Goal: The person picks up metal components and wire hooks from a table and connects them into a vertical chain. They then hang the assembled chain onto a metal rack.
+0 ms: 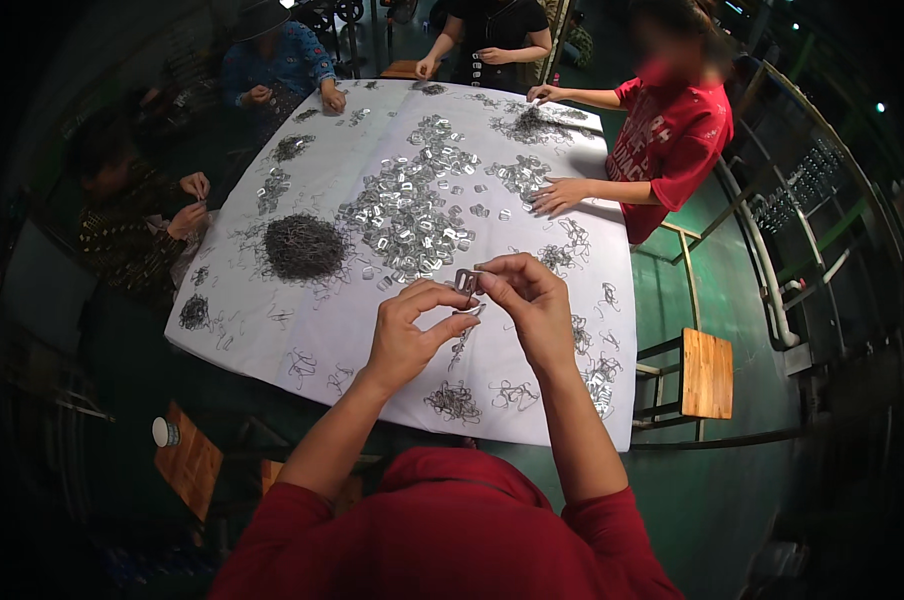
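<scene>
Above the near part of the table, my two hands meet fingertip to fingertip. My right hand (534, 310) pinches a small flat metal buckle (465, 281) with slots between thumb and forefinger. Beside it, the closed fingertips of my left hand (409, 335) hold a thin metal wire piece, probably a hook; its lower end is hard to make out. Below my hands, loose bent wire hooks (453, 402) lie in a small heap. Just beyond them a wide spread of similar silvery buckles (412, 215) covers the middle of the table.
A dense dark pile of wire hooks (305, 246) sits left of the buckles on the white table cover (242, 350). Several people work around the table, one in a red shirt (672, 140) at the right. Wooden stools (706, 373) stand nearby; one at left bears a white cup (165, 432).
</scene>
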{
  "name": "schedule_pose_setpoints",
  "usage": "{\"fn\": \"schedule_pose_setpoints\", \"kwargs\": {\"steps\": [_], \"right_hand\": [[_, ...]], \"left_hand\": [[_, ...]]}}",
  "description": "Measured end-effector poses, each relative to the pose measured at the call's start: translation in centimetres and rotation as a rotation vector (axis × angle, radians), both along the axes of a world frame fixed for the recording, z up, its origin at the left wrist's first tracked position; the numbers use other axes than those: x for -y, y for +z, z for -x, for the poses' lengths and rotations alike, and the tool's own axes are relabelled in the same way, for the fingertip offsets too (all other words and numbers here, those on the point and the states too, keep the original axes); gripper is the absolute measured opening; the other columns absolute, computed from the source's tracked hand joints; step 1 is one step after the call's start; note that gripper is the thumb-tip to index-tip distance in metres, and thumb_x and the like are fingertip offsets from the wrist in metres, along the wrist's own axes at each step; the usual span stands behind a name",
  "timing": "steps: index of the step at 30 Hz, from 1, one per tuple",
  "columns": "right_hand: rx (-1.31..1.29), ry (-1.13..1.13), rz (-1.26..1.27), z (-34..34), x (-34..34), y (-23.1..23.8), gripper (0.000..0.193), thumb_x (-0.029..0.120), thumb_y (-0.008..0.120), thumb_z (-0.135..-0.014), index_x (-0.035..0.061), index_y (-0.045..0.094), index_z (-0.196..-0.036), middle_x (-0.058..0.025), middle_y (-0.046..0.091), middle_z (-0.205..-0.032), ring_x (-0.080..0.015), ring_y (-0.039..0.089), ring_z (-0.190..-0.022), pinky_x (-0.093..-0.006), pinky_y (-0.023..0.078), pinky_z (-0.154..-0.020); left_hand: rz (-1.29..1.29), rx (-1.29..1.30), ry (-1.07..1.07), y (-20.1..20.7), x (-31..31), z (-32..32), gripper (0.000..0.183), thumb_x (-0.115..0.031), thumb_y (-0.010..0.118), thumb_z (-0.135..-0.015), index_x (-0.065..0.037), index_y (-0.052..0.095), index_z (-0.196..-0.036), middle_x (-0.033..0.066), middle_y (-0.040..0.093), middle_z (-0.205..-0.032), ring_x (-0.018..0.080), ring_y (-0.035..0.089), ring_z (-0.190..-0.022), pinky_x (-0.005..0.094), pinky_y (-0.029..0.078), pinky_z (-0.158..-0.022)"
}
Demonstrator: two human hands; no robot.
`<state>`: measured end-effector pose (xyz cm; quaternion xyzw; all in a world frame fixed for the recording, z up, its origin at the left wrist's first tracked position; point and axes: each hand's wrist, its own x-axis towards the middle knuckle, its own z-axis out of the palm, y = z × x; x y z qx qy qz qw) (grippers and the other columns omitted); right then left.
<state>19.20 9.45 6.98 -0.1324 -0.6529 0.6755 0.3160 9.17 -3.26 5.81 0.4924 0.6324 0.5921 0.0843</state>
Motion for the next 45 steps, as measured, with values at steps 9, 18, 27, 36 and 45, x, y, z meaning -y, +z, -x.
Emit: {"fn": "schedule_pose_setpoints", "kwargs": {"steps": [9, 18, 27, 36, 45], "right_hand": [[-0.029, -0.107, 0.167, -3.3, 1.2, 1.4, 0.012, 0.008, 0.065, -0.081, -0.0006, 0.062, -0.089, -0.0053, 0.064, -0.084, -0.013, 0.059, -0.084, -0.0261, 0.045, -0.077], [-0.08, -0.174, -0.069, -7.8, -0.7, 3.4, 0.011, 0.01, 0.065, -0.079, 0.0007, 0.064, -0.085, -0.0031, 0.06, -0.083, -0.0128, 0.056, -0.085, -0.0277, 0.041, -0.081], [-0.125, -0.272, -0.263, -15.8, -7.1, 5.7, 0.03, 0.018, 0.066, -0.079, 0.0048, 0.058, -0.105, -0.005, 0.056, -0.1, -0.0159, 0.055, -0.097, -0.032, 0.042, -0.085], [-0.003, -0.465, -0.028, -31.9, -16.9, 1.1, 0.017, 0.012, 0.062, -0.083, 0.0028, 0.061, -0.097, -0.0028, 0.058, -0.095, -0.0112, 0.055, -0.089, -0.0254, 0.043, -0.08], [0.115, -0.759, 0.278, -45.0, -18.8, -10.5, 0.014, 0.007, 0.063, -0.081, 0.0016, 0.063, -0.094, 0.0002, 0.061, -0.081, -0.0074, 0.054, -0.076, -0.0207, 0.042, -0.069]], "left_hand": [[0.041, 0.079, -0.114, 0.0, -0.2, -1.4, 0.017, -0.007, 0.073, -0.07, -0.003, 0.068, -0.085, 0.007, 0.067, -0.085, 0.0187, 0.061, -0.082, 0.0307, 0.045, -0.077], [-0.086, 0.24, -0.287, 3.9, -3.8, -3.4, 0.018, -0.002, 0.067, -0.075, -0.002, 0.064, -0.093, 0.0085, 0.062, -0.097, 0.017, 0.057, -0.093, 0.0299, 0.043, -0.085], [-0.094, 0.331, -0.44, 7.9, -11.2, -10.4, 0.007, -0.002, 0.063, -0.081, 0.001, 0.062, -0.087, 0.0064, 0.059, -0.091, 0.0131, 0.056, -0.086, 0.0262, 0.045, -0.078], [-0.279, 0.308, -0.238, 10.3, -22.0, -13.6, 0.01, -0.012, 0.064, -0.083, -0.002, 0.063, -0.088, 0.0031, 0.061, -0.089, 0.0099, 0.055, -0.084, 0.0249, 0.042, -0.08], [-0.288, 0.207, -0.053, 10.4, -32.9, -11.2, 0.016, -0.022, 0.065, -0.084, -0.007, 0.064, -0.091, -0.0021, 0.062, -0.088, 0.0044, 0.054, -0.083, 0.0212, 0.041, -0.077]]}}
